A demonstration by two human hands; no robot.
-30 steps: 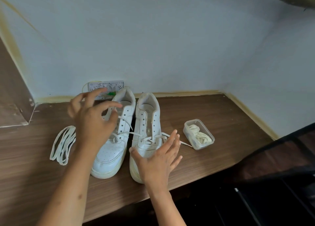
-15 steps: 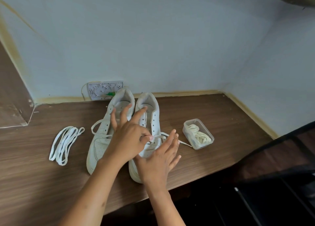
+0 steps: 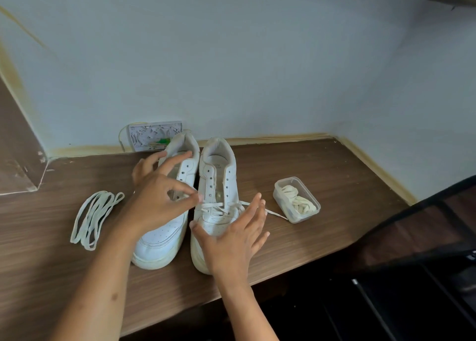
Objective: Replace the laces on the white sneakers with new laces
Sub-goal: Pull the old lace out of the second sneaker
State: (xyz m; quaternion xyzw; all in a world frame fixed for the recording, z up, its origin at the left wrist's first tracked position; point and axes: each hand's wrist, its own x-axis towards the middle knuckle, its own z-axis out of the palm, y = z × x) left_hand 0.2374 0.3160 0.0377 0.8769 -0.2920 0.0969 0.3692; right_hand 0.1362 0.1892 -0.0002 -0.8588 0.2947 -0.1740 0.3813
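Left hand (image 3: 157, 201) has pulled back from the right sneaker (image 3: 219, 199) to over the left sneaker (image 3: 167, 212) — grip pinching thumb to forefinger, on what I cannot tell; right hand (image 3: 231, 240) unchanged, fingers spread flat on the right sneaker's toe; both sneakers on the worktop (image 3: 322, 212); loose lace (image 3: 95, 217) left of them.

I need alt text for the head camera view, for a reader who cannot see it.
Two white sneakers stand side by side on a wooden table; the left hand pinches a lace, the right hand rests open on the right toe. A loose lace bundle lies left, a box of laces right.
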